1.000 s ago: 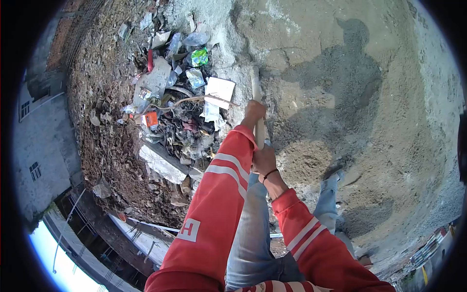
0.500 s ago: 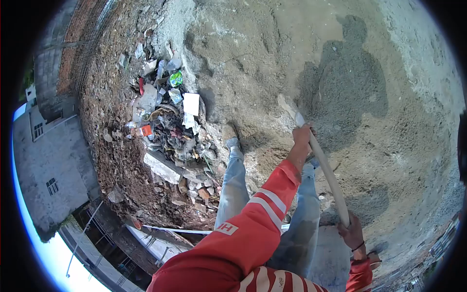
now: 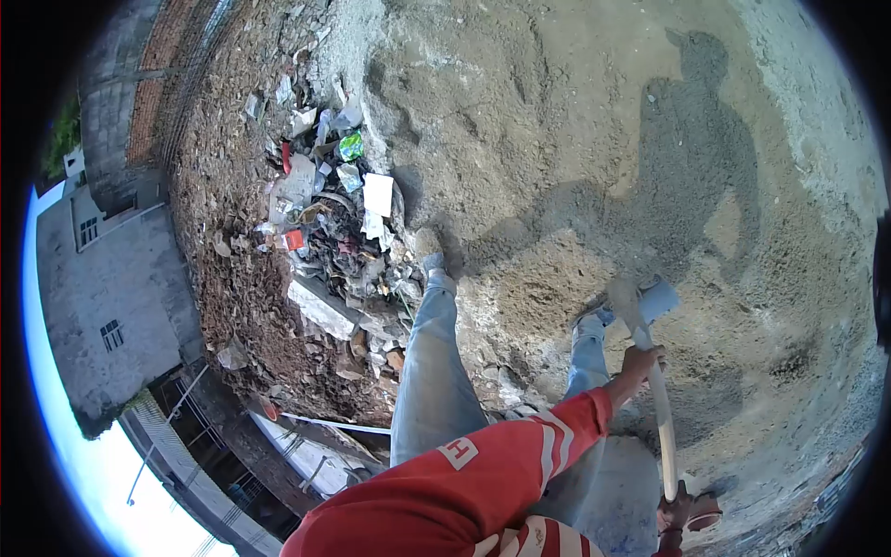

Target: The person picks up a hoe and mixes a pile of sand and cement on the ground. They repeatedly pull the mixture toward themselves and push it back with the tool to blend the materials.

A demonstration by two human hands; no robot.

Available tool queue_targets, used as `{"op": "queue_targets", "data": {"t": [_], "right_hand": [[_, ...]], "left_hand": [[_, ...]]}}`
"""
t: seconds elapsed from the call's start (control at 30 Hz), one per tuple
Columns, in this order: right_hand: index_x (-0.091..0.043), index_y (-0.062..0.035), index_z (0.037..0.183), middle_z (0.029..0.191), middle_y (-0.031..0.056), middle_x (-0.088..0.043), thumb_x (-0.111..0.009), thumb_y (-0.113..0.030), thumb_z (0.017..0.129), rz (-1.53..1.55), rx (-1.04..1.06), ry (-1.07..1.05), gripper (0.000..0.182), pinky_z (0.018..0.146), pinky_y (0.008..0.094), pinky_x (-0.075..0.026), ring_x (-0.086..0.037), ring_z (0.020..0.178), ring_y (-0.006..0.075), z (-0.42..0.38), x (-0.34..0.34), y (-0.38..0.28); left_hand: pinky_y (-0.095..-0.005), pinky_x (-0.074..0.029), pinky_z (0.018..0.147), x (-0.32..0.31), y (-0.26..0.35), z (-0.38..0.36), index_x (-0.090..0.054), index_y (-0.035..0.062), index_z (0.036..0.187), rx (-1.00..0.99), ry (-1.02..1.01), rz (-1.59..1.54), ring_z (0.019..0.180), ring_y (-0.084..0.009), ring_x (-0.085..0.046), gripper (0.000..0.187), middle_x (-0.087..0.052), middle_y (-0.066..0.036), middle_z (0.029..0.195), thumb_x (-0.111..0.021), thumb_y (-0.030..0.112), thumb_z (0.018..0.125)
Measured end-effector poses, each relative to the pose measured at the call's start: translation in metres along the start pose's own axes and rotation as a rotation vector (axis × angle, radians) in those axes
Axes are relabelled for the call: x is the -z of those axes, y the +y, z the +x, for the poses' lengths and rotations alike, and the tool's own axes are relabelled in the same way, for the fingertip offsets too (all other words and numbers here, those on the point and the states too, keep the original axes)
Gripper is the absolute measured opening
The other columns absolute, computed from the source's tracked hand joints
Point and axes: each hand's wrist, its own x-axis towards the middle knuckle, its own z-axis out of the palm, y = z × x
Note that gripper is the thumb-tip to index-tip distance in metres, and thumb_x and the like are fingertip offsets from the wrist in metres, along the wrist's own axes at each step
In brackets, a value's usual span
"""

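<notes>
My left hand [image 3: 640,362], at the end of a red sleeve with pale bands, is closed round the upper-middle of a long wooden handle. It belongs to a hoe [image 3: 665,422] whose broad, blue-grey blade [image 3: 660,301] shows beside its soil-caked head. Lower down, my right hand [image 3: 675,511] grips the handle's near end. The blade is close in front of my right shoe [image 3: 591,321], over the sandy ground [image 3: 548,278]. My left foot [image 3: 429,249] stands further forward, beside the rubbish.
A heap of rubbish and rubble [image 3: 343,232] lies to my left, with a white slab [image 3: 320,308] at its near side. Loose brown earth [image 3: 241,288] extends beyond it towards a grey building [image 3: 121,288]. A reddish-brown round object [image 3: 703,511] sits beside my right hand.
Both hands have moved down and rightward, drawing the hoe back towards me. Its head has come from out ahead to near my right foot, and the blade now shows broadside.
</notes>
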Motion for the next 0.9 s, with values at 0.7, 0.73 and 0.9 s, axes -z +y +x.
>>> {"op": "queue_targets", "data": {"t": [0.7, 0.73, 0.9], "right_hand": [[-0.056, -0.0069, 0.107, 0.090, 0.0219, -0.065, -0.062, -0.016, 0.073, 0.637, 0.151, -0.159, 0.035, 0.075, 0.0447, -0.053, -0.063, 0.085, 0.0405, 0.304, -0.198, -0.707], [-0.055, -0.0081, 0.108, 0.091, 0.0219, -0.065, -0.060, -0.016, 0.074, 0.622, 0.095, -0.207, 0.035, 0.072, 0.0450, -0.053, -0.063, 0.084, 0.0401, 0.297, -0.201, -0.696], [-0.054, -0.0043, 0.101, 0.082, 0.0210, -0.064, -0.060, -0.015, 0.072, 0.581, 0.111, -0.179, 0.032, 0.069, 0.0457, -0.051, -0.063, 0.077, 0.0399, 0.237, -0.216, -0.644]], "left_hand": [[-0.0416, -0.055, 0.069, 0.361, 0.540, 0.106, -0.050, -0.0081, 0.106, -0.558, 0.606, 0.908, 0.079, -0.0361, -0.067, 0.045, -0.065, -0.024, 0.090, -0.065, 0.023, 0.077], [-0.0418, -0.055, 0.069, 0.374, 0.519, 0.119, -0.049, -0.0082, 0.106, -0.628, 0.662, 0.918, 0.076, -0.0359, -0.067, 0.045, -0.065, -0.023, 0.087, -0.065, 0.023, 0.078], [-0.0451, -0.052, 0.078, 0.377, 0.435, 0.097, -0.045, -0.0073, 0.108, -0.481, 0.637, 0.924, 0.087, -0.0391, -0.065, 0.048, -0.062, -0.029, 0.094, -0.063, 0.025, 0.077]]}}
